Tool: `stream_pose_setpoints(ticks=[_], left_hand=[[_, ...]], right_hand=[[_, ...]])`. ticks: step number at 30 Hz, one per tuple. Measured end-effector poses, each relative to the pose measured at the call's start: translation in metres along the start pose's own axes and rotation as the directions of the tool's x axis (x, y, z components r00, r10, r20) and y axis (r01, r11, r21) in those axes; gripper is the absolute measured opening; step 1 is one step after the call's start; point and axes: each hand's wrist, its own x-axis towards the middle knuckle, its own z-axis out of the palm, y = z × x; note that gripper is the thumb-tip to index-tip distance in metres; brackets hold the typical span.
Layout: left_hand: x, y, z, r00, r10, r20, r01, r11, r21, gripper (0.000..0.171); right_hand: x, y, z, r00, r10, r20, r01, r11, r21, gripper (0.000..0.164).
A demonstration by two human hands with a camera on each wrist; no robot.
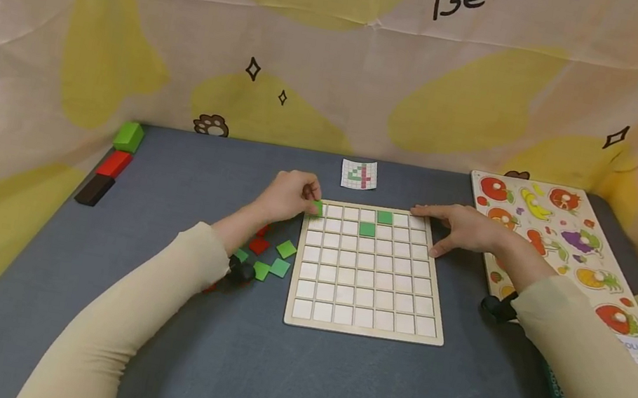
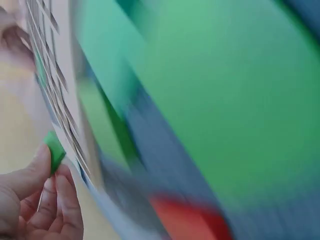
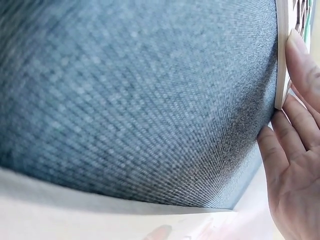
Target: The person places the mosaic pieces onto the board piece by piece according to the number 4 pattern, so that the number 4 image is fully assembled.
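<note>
At far-left of board (image 1: 362, 332): left hand (image 1: 293, 193) pinching green tile (image 2: 55, 151); right hand (image 1: 462, 228), fingers spread. Likely placing; next: seat squarely.

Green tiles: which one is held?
The green tile pinched in the left hand, at the far-left corner of the grid board; two others sit in its cells; loose green tiles lie beside it.

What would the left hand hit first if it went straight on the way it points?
Most likely the wooden grid board at its far left corner, with the left hand's pinched green square tile leading. Height is hard to judge; the tile may be touching it.
</note>
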Motion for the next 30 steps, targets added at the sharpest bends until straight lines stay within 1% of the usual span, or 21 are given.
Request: stream_pose_setpoints(ticks=[4,6,8,11,18,22,24,27,30], left_hand=[[0.001,0.022,0.016,0.995,0.029,0.099,-0.023,0.998,-0.059,0.012],[0.001,0.03,0.023,0.989,0.052,0.139,-0.043,0.997,-0.066,0.011],[0.002,0.035,0.029,0.985,0.069,0.156,-0.061,0.997,-0.057,0.011],[0.001,0.04,0.034,0.985,0.082,0.15,-0.079,0.997,-0.026,0.009],[-0.002,0.045,0.036,0.989,0.096,0.111,-0.099,0.995,0.024,0.008],[-0.004,0.045,0.035,0.989,0.073,0.125,-0.081,0.995,0.061,0.005],[-0.004,0.043,0.035,0.987,0.075,0.145,-0.086,0.994,0.074,0.007],[-0.005,0.038,0.031,0.975,0.123,0.187,-0.14,0.987,0.078,0.015],[-0.006,0.029,0.023,0.96,0.182,0.212,-0.199,0.978,0.062,0.018]], right_hand=[[0.001,0.0,0.001,1.0,-0.004,-0.007,0.004,1.0,0.001,0.083],[0.002,0.0,0.001,1.0,-0.003,-0.011,0.003,1.0,0.001,0.083],[0.001,0.0,0.002,1.0,-0.012,-0.014,0.012,1.0,-0.004,0.082],[0.001,0.0,0.002,1.0,-0.015,-0.015,0.015,1.0,-0.004,0.082],[0.001,-0.001,0.001,1.0,-0.008,-0.018,0.008,1.0,-0.001,0.081],[0.001,-0.001,0.002,1.0,-0.015,-0.018,0.015,1.0,0.012,0.082],[0.001,-0.001,0.002,1.0,-0.024,-0.019,0.024,1.0,0.009,0.082],[0.001,0.0,0.002,0.999,-0.025,-0.02,0.025,1.0,0.005,0.083],[0.001,-0.001,0.002,1.0,-0.015,-0.018,0.015,1.0,0.008,0.083]])
